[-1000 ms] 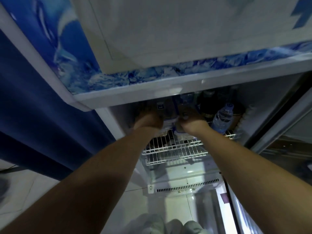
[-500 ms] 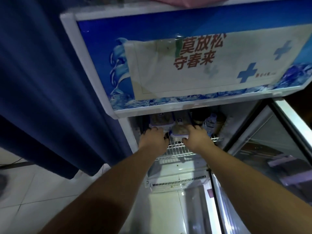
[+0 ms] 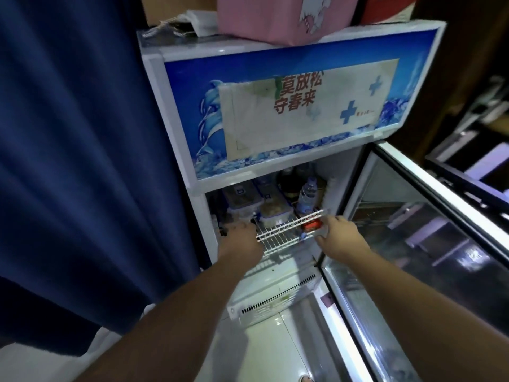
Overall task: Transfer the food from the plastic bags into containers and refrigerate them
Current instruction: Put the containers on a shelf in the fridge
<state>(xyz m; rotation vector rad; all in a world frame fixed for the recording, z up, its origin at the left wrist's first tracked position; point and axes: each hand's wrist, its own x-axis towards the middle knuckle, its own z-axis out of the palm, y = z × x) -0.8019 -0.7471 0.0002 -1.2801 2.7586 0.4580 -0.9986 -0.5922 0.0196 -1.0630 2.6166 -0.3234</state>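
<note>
Two clear food containers with blue-rimmed lids, the left container (image 3: pixel 242 198) and the right container (image 3: pixel 276 210), sit side by side on the wire shelf (image 3: pixel 289 226) inside the open fridge (image 3: pixel 275 172). More containers seem to lie beneath them. My left hand (image 3: pixel 240 239) hovers at the shelf's front left corner, with loosely bent fingers that hold nothing. At the shelf's front right end is my right hand (image 3: pixel 339 236), its fingers reaching toward the wire edge, empty as well. Both hands are clear of the containers.
A water bottle (image 3: pixel 307 194) and dark bottles (image 3: pixel 289 183) stand at the right of the shelf. A red item (image 3: pixel 311 225) lies below the shelf edge. The glass door (image 3: pixel 429 244) swings open to the right. A blue curtain (image 3: pixel 82 161) hangs left. A pink box (image 3: pixel 275 17) tops the fridge.
Both hands have let go of the containers and pulled back to the front edge of the shelf. My head has moved back and up, so the whole fridge front shows.
</note>
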